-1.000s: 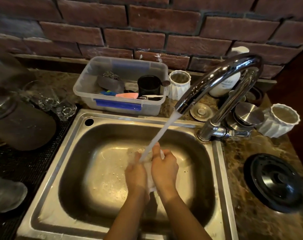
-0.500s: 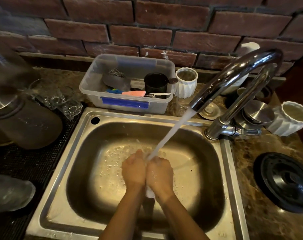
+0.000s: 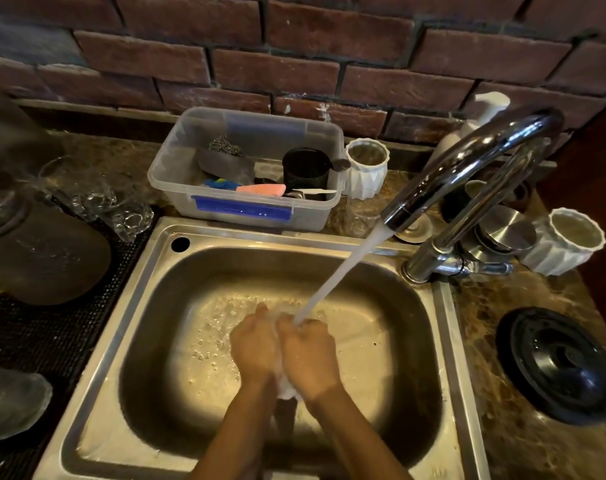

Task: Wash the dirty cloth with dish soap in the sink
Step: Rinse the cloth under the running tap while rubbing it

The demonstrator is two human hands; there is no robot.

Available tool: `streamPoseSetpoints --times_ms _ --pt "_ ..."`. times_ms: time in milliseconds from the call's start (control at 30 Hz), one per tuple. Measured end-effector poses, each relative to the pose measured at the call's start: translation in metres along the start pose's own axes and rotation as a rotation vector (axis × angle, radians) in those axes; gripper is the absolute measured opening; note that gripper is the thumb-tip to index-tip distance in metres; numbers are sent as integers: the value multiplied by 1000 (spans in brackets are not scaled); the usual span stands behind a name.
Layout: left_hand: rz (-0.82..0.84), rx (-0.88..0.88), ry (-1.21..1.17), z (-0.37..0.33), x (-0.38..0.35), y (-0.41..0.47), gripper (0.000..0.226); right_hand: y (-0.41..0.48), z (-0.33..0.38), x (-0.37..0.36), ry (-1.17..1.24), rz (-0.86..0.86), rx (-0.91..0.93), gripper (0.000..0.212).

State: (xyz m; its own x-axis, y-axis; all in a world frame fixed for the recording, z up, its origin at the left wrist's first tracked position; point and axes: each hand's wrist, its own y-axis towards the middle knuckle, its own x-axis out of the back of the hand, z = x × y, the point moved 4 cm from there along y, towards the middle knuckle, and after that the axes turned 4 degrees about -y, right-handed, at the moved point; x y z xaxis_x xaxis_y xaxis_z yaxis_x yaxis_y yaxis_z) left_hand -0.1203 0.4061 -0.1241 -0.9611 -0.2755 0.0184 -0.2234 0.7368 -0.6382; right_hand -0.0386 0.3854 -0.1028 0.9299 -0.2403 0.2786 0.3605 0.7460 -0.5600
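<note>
Rinse-scrub step, head view. Left hand (image 3: pixel 254 348) and right hand (image 3: pixel 310 358) curled tight together around bunched wet white cloth (image 3: pixel 286 393), tail poking out wrist-side of grip. Low inside stainless steel sink (image 3: pixel 121 306). Stream from curved chrome faucet (image 3: pixel 467 168) hitting far end of grip. Next, likely: rub more, then wring firmly.

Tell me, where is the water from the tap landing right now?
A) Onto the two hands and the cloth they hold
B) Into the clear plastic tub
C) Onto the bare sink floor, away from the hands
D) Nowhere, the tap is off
A: the water stream from the faucet hits where the left hand and right hand grip the white cloth over the sink.
</note>
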Motion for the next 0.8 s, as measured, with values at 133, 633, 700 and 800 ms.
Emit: streamPoseSetpoints --times_ms 133,633,700,800 --pt "153 205 -181 17 -9 -12 36 13 -8 17 -4 -108 32 45" --pt "186 459 -338 20 -1 -18 60 3 -21 41 467 42 80 27" --pt "80 397 -307 20 3 -13 48 4 -20 43 341 -5 4 36" --pt "0 262 -251 12 3 -13 38 -7 -16 27 128 31 16 40"
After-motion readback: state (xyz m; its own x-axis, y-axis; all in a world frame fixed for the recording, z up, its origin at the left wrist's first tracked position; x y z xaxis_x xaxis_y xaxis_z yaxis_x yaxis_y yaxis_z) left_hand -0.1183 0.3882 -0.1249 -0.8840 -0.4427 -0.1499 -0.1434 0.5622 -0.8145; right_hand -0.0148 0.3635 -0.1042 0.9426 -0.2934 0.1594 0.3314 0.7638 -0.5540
